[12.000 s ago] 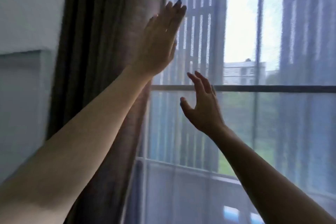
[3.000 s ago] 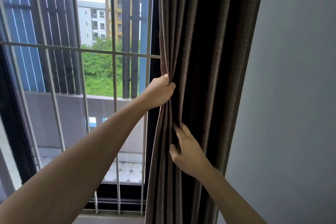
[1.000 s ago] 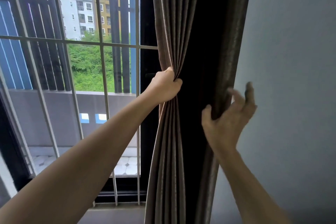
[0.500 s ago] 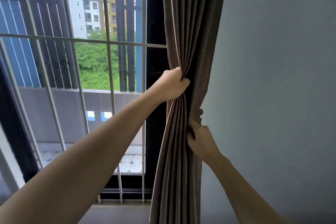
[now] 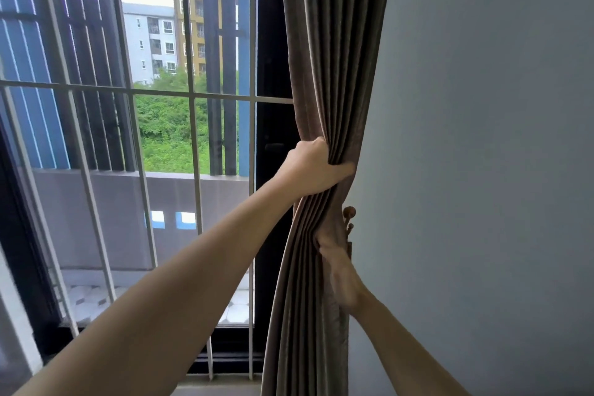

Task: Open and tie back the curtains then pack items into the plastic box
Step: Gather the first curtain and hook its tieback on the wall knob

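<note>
Tying back in hand. Left hand (image 5: 316, 167) clenched round the gathered brown curtain (image 5: 331, 58), bunched against the wall (image 5: 482, 138). Right hand (image 5: 340, 273) behind the folds beside the wooden tieback hook (image 5: 349, 213), grip hidden. Next, likely: looping a tie round, onto hook.

This looks like a room in a flat, on an upper floor. A long brown curtain (image 5: 324, 74) hangs in folds beside a plain grey wall (image 5: 482, 138), where a small wooden tie-back hook (image 5: 349, 212) is fixed. The tall window has a black frame (image 5: 273, 42) and white security bars (image 5: 193, 138). Outside is a narrow balcony with a low grey parapet (image 5: 112, 219) and a tiled floor (image 5: 90, 296). Past it stand apartment blocks (image 5: 151, 42) and green trees (image 5: 167, 132).
</note>
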